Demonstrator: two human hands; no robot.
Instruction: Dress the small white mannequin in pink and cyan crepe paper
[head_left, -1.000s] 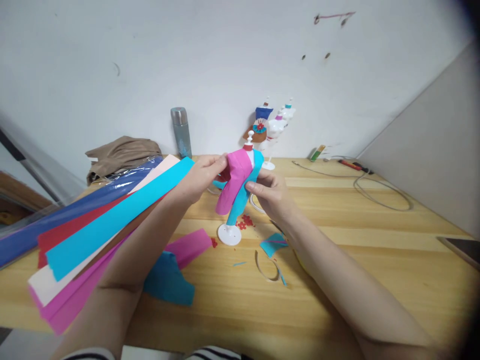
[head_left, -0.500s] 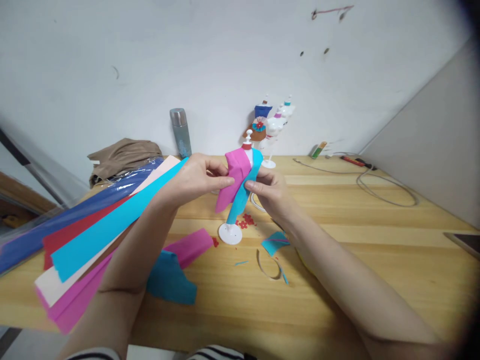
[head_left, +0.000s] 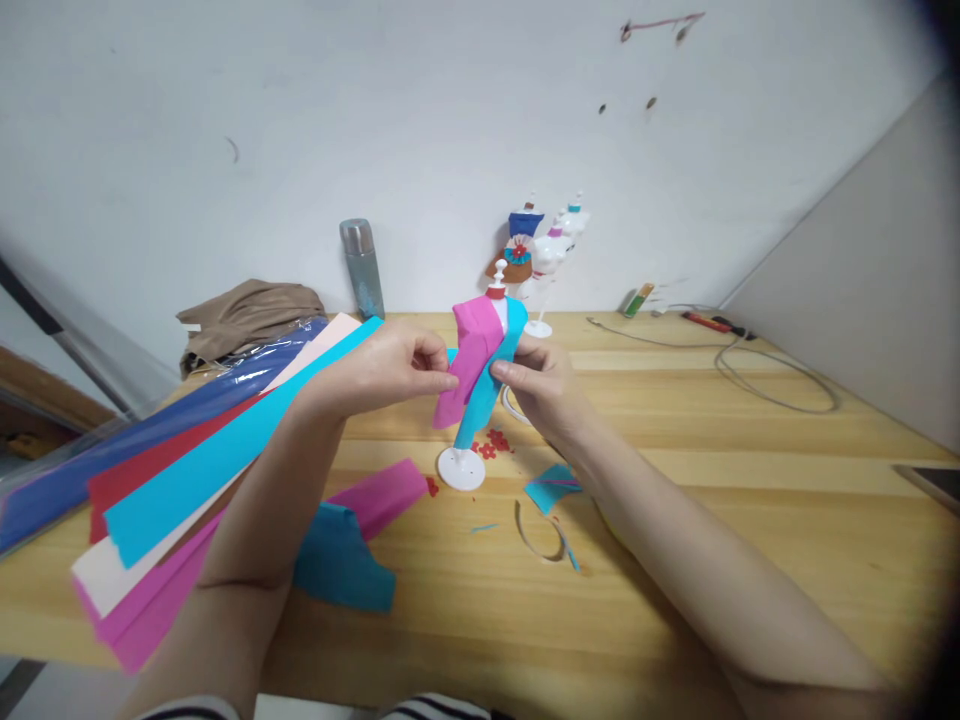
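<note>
A small white dress form (head_left: 501,312) with a red neck band stands tilted on a round white base (head_left: 461,469). A pink crepe paper strip (head_left: 478,345) and a blue crepe paper strip (head_left: 480,400) cross over its front. My right hand (head_left: 546,378) grips the form from the right, thumb on the blue strip and fingers hidden behind. On the other side, my left hand (head_left: 405,368) is closed in a pinch, its thumb tip at the pink strip's left edge. A bit of blue shows behind that edge.
Long crepe strips (head_left: 202,470) fan out at left beside brown cloth (head_left: 251,315) and a thermos (head_left: 362,270). Pink and blue pieces (head_left: 345,560), red flower cutouts (head_left: 491,443) and blue scraps (head_left: 553,487) lie in front. Dressed forms (head_left: 551,250) stand behind; a cable (head_left: 776,400) lies right.
My left hand has moved slightly down and left along the pink strip's edge, its fingers drawn closer together. My right hand keeps its grip on the form.
</note>
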